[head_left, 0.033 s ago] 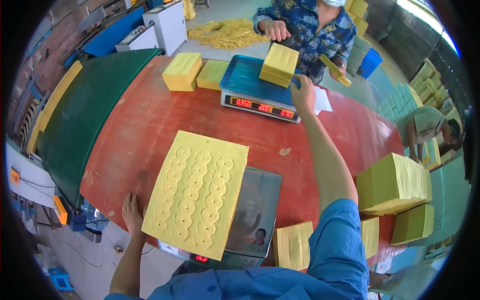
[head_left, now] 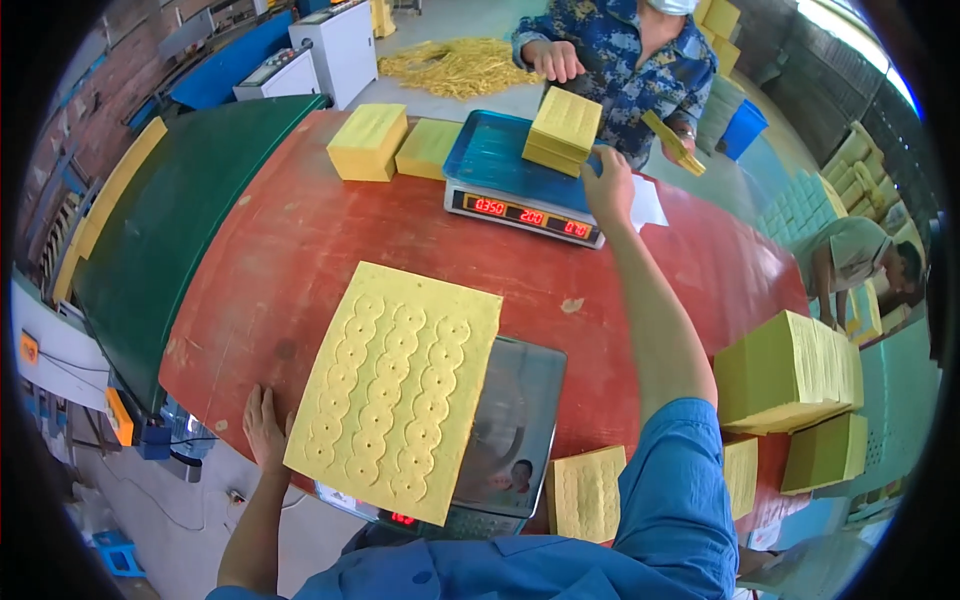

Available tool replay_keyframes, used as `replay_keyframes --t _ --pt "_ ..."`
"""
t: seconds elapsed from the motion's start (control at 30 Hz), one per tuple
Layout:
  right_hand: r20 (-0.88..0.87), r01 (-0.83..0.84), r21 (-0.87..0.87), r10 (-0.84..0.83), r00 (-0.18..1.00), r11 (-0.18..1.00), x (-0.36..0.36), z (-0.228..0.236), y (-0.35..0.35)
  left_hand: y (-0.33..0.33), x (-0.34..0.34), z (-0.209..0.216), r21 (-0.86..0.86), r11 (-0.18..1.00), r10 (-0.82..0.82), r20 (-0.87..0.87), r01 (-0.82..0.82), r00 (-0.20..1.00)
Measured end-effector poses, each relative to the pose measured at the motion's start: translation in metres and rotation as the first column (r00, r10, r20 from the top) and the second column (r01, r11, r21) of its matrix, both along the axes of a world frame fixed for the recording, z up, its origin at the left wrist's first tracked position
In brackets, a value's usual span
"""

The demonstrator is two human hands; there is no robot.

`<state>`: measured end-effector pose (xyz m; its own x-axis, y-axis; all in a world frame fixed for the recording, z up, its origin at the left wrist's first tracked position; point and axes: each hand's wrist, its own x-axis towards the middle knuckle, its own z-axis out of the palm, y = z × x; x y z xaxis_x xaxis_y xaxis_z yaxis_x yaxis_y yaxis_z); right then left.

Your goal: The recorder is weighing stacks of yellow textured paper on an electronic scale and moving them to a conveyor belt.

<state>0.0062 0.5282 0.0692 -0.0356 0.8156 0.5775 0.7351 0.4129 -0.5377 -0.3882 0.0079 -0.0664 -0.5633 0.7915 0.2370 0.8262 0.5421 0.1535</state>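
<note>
Embossed paper stack looks heavy; grip opposite edges. Left hand lies open beside it, right hand half-open beyond.

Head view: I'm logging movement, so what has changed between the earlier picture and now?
Nothing visibly moved beyond a very slight shift of the whole view, and neither hand visibly took hold of or let go of anything. As before, the left hand is at the left side of the large yellow stack, and the right hand is beside the yellow block on the far scale.
</note>
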Motion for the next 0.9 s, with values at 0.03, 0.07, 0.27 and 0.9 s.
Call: replay_keyframes --t 0.03,0.07,0.27,0.9 --pt "0.108 -0.033 0.151 0.017 0.994 0.988 -0.003 0.003 0.005 -0.001 -0.001 -0.003 -0.010 1.000 0.000 0.009 0.000 1.000" --pt "0.118 -0.044 0.140 0.027 0.993 0.989 -0.007 0.005 0.012 -0.001 -0.002 -0.005 0.013 1.000 -0.011 -0.012 0.011 1.000" --pt "0.362 -0.126 0.089 0.086 0.928 0.988 -0.015 0.007 0.053 0.000 -0.001 0.002 -0.029 1.000 0.002 0.014 -0.002 1.000" --pt "-0.496 -0.003 -0.018 -0.006 0.868 1.000 0.017 0.039 0.079 0.005 0.010 0.022 -0.012 1.000 0.020 0.085 -0.019 0.996"
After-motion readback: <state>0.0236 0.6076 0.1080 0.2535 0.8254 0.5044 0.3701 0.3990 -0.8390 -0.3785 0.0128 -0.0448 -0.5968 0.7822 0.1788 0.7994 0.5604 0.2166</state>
